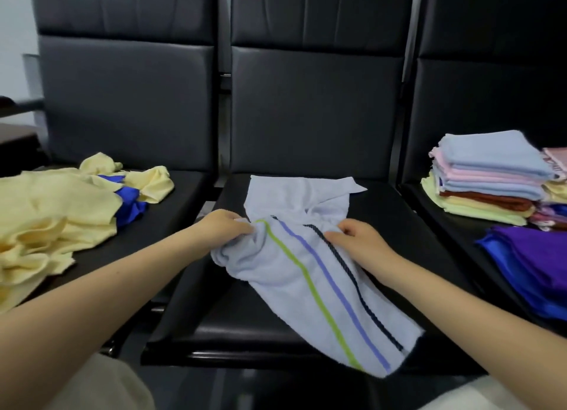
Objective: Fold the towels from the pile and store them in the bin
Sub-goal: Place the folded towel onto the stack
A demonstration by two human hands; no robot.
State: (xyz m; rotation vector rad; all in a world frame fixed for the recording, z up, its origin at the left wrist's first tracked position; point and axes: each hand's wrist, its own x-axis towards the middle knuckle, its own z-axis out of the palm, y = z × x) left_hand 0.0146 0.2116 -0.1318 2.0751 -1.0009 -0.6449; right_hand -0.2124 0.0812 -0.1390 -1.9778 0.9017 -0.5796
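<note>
A pale blue towel point(294, 274) with green, violet and dark stripes lies crumpled on the middle black seat point(239, 330). My left hand point(225, 225) grips a bunched fold at the towel's left side. My right hand point(357, 239) pinches the cloth by the dark stripe. The towel's near end hangs over the seat's front edge. A loose pile of yellow and blue towels point(52, 216) covers the left seat. No bin is in view.
A stack of folded towels point(487, 179) in blue, pink, red and yellow stands on the right seat, with purple and blue cloths point(534, 262) in front of it. Black seat backs point(316, 109) rise behind. My light trouser legs point(101, 388) show at the bottom.
</note>
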